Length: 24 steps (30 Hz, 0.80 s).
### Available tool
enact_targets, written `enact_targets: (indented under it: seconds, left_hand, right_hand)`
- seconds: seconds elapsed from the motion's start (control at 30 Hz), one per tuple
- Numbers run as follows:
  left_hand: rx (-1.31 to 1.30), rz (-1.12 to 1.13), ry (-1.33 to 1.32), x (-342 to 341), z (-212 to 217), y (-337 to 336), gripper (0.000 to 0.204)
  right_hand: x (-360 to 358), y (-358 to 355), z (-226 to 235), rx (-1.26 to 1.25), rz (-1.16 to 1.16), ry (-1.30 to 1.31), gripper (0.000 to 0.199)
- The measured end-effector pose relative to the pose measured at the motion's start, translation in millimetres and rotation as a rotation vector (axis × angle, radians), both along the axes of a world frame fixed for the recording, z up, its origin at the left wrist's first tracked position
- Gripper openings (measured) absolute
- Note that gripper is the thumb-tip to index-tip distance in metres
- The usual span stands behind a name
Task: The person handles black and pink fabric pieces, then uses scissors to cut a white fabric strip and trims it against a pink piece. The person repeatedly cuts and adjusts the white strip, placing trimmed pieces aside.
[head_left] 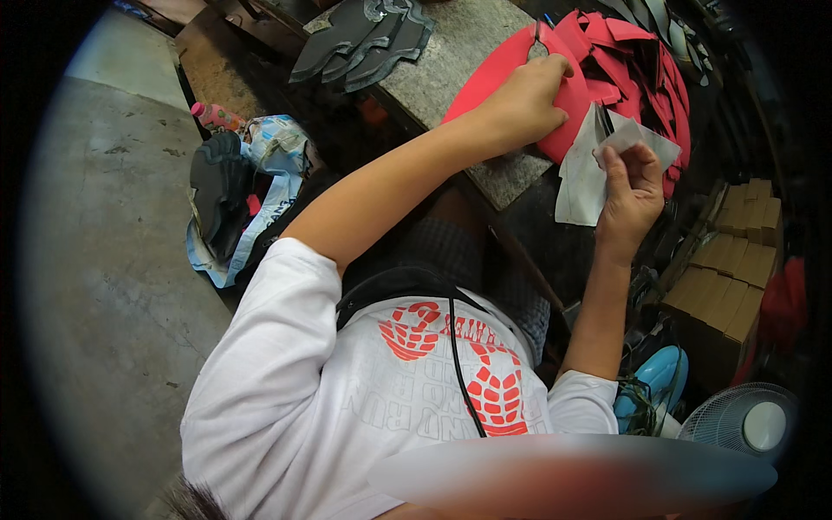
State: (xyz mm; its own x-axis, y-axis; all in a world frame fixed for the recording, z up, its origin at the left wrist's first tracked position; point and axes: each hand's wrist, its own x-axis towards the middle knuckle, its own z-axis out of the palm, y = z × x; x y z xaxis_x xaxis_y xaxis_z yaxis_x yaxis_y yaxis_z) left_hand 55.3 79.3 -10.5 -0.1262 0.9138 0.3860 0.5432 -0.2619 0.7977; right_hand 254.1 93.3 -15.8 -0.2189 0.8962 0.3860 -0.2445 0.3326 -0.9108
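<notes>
- Right hand (631, 192) pinches a white sheet (622, 137) beside red pieces (607, 92), apparently steadying its limp edge.
- Left hand (530, 97) curls by a grey tool (538, 49) over a red disc (485, 84); cannot tell whether it grips.

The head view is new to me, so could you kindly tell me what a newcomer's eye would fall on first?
Probably the bright red pieces heaped at the upper right, with the left hand at their left side. Just below them, the right hand pinches a white sheet. Lower down, the red sole prints on the white shirt also stand out.
</notes>
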Motion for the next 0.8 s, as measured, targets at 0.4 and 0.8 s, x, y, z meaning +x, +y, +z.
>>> enact_targets:
  seconds: [0.4, 0.8]
  left_hand:
    - [-0.155, -0.234, -0.288, 14, 18, -116, 0.041]
    - [-0.526, -0.35, -0.345, 7, 26, -134, 0.077]
  right_hand:
    - [10, -19, 16, -0.462, 0.513, -0.017, 0.019]
    - [-6, -68, 17, -0.283, 0.376, 0.093, 0.019]
